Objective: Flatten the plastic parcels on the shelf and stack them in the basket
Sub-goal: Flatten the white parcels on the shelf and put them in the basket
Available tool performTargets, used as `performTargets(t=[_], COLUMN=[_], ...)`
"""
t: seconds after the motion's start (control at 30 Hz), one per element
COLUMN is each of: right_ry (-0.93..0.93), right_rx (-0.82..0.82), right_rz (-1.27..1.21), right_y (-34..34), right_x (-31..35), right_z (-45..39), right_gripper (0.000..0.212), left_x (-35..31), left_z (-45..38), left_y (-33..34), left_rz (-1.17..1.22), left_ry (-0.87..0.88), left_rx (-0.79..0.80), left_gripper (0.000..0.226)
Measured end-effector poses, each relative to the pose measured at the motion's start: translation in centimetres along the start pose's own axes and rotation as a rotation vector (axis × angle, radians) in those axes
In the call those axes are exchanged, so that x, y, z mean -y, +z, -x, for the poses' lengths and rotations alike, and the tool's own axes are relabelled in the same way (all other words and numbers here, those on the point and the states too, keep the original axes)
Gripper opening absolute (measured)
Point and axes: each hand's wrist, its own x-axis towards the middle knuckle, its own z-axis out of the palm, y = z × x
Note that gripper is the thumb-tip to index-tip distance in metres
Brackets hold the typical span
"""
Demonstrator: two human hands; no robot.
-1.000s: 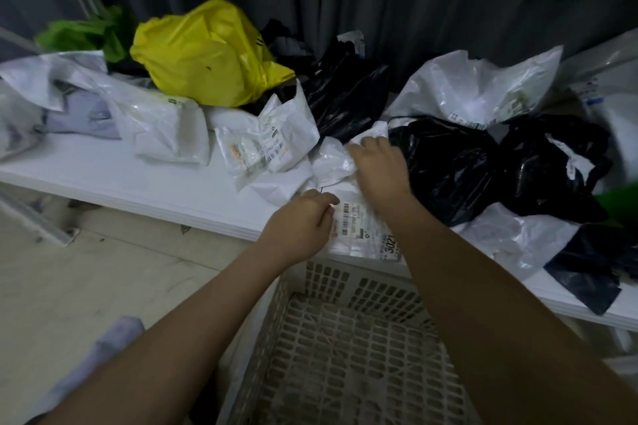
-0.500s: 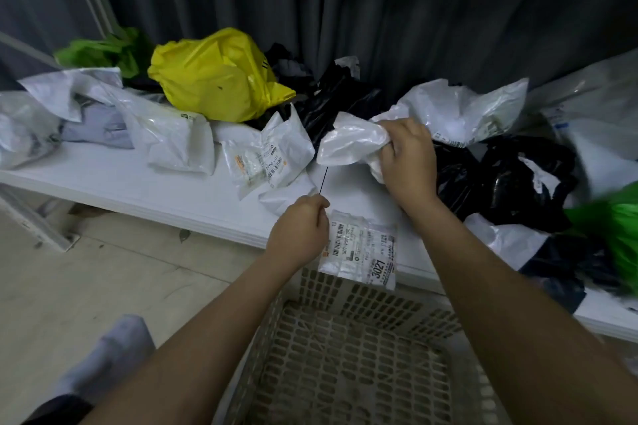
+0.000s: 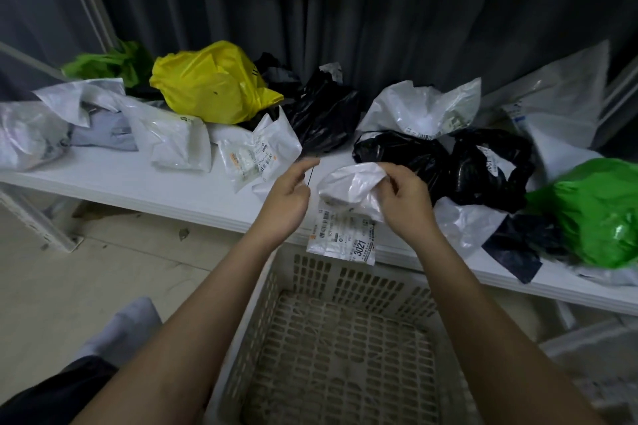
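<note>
A crumpled white plastic parcel (image 3: pixel 348 186) with a printed label marked 3021 is lifted just above the front edge of the white shelf (image 3: pixel 138 183); its label end hangs over the beige slotted basket (image 3: pixel 345 278). My right hand (image 3: pixel 405 198) grips the parcel's upper right edge. My left hand (image 3: pixel 286 202) is just left of the parcel and pinches a thin dark strand (image 3: pixel 312 172) that runs upward from its fingers. No parcels lie on the basket's visible floor.
More parcels crowd the shelf: a yellow one (image 3: pixel 210 83), black ones (image 3: pixel 445 162), white ones (image 3: pixel 172 134) and a green one (image 3: pixel 593 214) at the right. Dark curtains hang behind. Pale floor lies to the left of the basket.
My right hand has drawn the white parcel down and toward me, to the shelf's front edge. My left hand has risen and its fingers have loosened, still with the dark strand.
</note>
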Motion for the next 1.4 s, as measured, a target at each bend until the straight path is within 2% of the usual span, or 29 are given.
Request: performTargets(t=[0.1, 0.17, 0.33, 0.5, 0.6, 0.67, 0.77, 0.83, 0.9, 0.97, 1.03, 1.1, 1.17, 1.23, 1.3, 1.4], right_ry=[-0.149, -0.183, -0.158, -0.231, -0.241, -0.35, -0.573, -0.624, -0.616, -0.552, -0.422, -0.341, -0.289, -0.241, -0.258, -0.417], right_rx=[-0.02, 0.02, -0.019, 0.042, -0.05, -0.158, -0.275, -0.254, -0.168, -0.11, -0.023, 0.072, 0.186, 0.249, 0.213, 0.017], right_rz=[0.307, 0.401, 0.44, 0.423, 0.328, 0.33, 0.412, 0.442, 0.403, 0.396, 0.521, 0.698, 0.805, 0.795, 0.722, 0.686], right_y=[2.0, 3.9, 6.3, 6.5, 5.7, 4.9, 3.9, 3.5, 3.0, 1.8, 0.6, -0.1, -0.4, -0.1, 0.5, 2.0], right_x=[-1.8, -3.3, -5.6, -5.9, -5.9, -5.3, -4.0, -3.7, -3.3, -2.4, -1.4, -1.0, -1.0, -1.3, -1.6, -3.1], right_z=[1.2, 2.1, 3.1, 2.9, 2.1, 1.6, 1.3, 1.4, 1.5, 1.5, 1.3, 0.7, 0.1, -0.2, 0.3, 1.6], right_gripper=[0.039, 0.045, 0.049, 0.045, 0.035, 0.029, 0.023, 0.023, 0.027, 0.042, 0.066, 0.081, 0.081, 0.068, 0.06, 0.063], left_x=[1.2, 2.4, 5.4, 7.0, 6.6, 6.1, 5.2, 4.9, 4.7, 4.4, 4.1, 3.7, 3.6, 4.3, 5.3, 7.0], left_z=[0.5, 0.6, -0.1, -1.1, -1.3, -1.7, -2.4, -2.9, -3.2, -3.1, -2.8, -2.5, -2.3, -2.2, -2.0, -1.8], left_y=[0.6, 1.2, 3.6, 5.4, 5.7, 5.1, 3.7, 3.1, 3.0, 3.0, 3.0, 3.1, 3.1, 2.9, 2.6, 2.4], left_rz=[-0.017, -0.088, -0.208, -0.261, -0.147, -0.001, 0.224, 0.305, 0.254, 0.242, 0.23, 0.17, 0.072, -0.071, -0.295, -0.585], left_ry=[-0.072, -0.085, -0.066, -0.084, -0.111, -0.184, -0.328, -0.388, -0.339, -0.222, -0.062, 0.083, 0.177, 0.232, 0.285, 0.384], left_rx=[-0.091, -0.074, 0.022, 0.14, 0.035, 0.005, 0.127, 0.164, 0.117, 0.052, 0.028, 0.035, 0.053, 0.047, 0.017, -0.021], left_gripper=[0.04, 0.036, 0.04, 0.052, 0.063, 0.075, 0.102, 0.094, 0.062, 0.046, 0.044, 0.046, 0.05, 0.056, 0.058, 0.061])
